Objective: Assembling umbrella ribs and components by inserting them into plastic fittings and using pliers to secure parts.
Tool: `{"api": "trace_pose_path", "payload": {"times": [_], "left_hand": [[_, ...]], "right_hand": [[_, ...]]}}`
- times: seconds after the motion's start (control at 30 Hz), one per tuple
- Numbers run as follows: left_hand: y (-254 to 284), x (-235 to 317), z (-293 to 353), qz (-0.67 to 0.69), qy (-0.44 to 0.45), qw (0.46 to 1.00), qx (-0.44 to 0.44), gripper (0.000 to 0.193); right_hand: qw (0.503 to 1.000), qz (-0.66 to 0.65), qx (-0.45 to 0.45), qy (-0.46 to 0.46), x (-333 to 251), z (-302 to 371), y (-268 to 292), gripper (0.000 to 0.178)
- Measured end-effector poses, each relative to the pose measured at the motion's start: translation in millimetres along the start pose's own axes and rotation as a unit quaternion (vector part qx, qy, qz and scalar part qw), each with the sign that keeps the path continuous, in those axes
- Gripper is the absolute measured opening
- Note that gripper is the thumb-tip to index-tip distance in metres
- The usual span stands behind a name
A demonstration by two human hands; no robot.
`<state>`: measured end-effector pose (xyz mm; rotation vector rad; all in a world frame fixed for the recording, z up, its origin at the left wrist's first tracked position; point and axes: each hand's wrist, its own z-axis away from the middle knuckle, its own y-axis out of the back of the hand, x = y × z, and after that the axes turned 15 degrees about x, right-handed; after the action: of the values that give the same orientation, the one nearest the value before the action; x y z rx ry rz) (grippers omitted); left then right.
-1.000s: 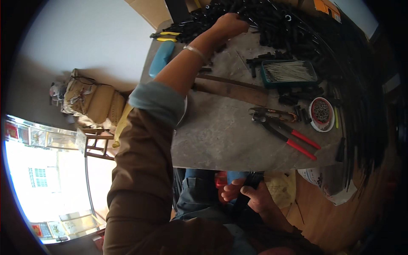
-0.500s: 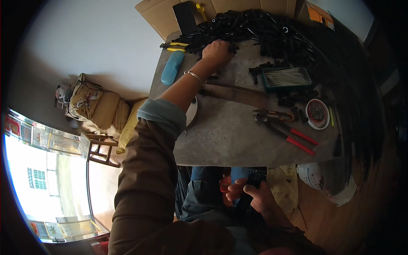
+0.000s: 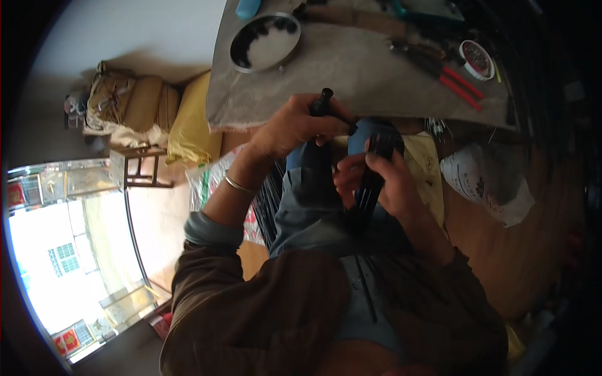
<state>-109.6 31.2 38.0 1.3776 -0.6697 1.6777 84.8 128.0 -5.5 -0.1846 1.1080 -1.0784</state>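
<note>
Above my knees, in front of the table's edge, my left hand is closed around a short black tube-shaped piece with a knobbed upper end. Just right of it, my right hand grips a dark bundle of thin rods, which slants down toward my lap. The two hands are close together but apart. Fingers and shadow hide the place where the left piece's lower end comes near the bundle.
The grey table holds a round dish of white matter and black bits, red-handled pliers, and a small bowl of metal parts. Long black rods stand left of my legs; a white plastic bag lies right.
My left hand has come back from the black pile on the table to my lap, with a black piece in it. The view has tilted downward; the right hand still grips the bundle.
</note>
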Motion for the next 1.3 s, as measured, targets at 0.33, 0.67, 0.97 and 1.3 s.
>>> {"api": "trace_pose_path", "payload": {"times": [0.33,0.67,0.97,1.3], "left_hand": [[-10.6,-80.6,58.1,0.510,0.057,0.858,-0.010,0.030],[-5.0,-75.9,48.2,0.501,-0.016,0.862,0.073,0.025],[-13.3,-56.8,44.3,0.441,0.002,0.893,0.092,0.016],[-16.1,-47.1,38.0,0.392,0.002,0.916,0.088,0.013]], "right_hand": [[0.990,0.101,-0.064,0.078,41.5,10.4,-38.0,0.028],[0.988,0.123,-0.015,0.091,42.7,16.0,-52.5,0.032],[0.983,0.140,-0.057,0.103,40.2,13.5,-36.1,0.033],[0.990,0.127,-0.028,0.060,35.3,19.4,-41.2,0.032]]}}
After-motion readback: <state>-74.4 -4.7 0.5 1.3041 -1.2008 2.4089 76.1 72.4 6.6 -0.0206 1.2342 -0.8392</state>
